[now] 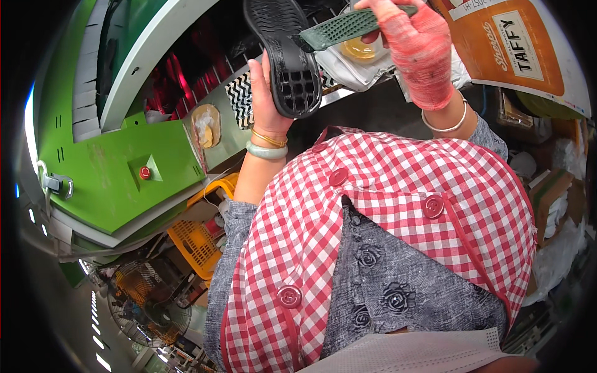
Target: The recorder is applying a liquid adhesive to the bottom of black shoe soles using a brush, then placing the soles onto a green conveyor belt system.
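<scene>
My left hand point(268, 99) grips a black shoe sole point(291, 69) by its near left edge, with the thumb and fingers along its side. The sole stands tilted, its cavity with a grid of ribs facing up toward me. In my right hand point(420, 53), which has a red gauzy covering, is a green brush point(341, 30) with a textured handle. Its dark tip touches the middle of the sole. A pale dish with yellow liquid point(362, 50) sits just beyond the brush, partly hidden by my right hand.
At left stands a green machine point(112, 177) with a red button point(145, 173). A yellow, stained pad point(206, 126) lies on the ledge near zigzag-patterned fabric point(239, 102). An orange printed sack point(519, 50) is at upper right. An orange basket point(194, 247) and a fan point(146, 298) stand lower left.
</scene>
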The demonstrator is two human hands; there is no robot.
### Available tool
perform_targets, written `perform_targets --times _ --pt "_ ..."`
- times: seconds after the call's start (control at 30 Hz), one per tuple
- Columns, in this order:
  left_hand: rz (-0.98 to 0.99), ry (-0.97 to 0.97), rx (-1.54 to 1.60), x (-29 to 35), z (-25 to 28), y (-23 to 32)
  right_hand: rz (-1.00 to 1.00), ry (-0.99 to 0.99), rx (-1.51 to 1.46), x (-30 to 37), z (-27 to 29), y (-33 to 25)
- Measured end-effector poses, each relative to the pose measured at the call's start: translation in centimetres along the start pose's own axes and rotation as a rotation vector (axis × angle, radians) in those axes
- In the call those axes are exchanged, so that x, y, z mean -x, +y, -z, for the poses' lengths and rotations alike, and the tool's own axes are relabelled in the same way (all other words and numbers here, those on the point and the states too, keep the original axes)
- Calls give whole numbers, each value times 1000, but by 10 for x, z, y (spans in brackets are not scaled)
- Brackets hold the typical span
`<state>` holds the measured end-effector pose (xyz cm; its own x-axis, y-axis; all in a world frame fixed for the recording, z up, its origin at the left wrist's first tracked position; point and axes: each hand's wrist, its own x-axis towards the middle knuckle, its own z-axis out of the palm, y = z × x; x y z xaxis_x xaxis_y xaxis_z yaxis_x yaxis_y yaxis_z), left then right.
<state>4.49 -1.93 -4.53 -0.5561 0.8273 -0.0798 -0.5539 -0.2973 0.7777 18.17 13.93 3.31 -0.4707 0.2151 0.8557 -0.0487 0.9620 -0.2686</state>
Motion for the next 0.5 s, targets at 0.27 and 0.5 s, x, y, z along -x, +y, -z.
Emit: perform_targets --times 0.27,0.5 --pt "-188 39 38 -11 -10 10 140 -34 46 -19 -10 -20" --pt "-323 22 -18 -17 -19 20 -562 -256 -428 -20 -4 -26"
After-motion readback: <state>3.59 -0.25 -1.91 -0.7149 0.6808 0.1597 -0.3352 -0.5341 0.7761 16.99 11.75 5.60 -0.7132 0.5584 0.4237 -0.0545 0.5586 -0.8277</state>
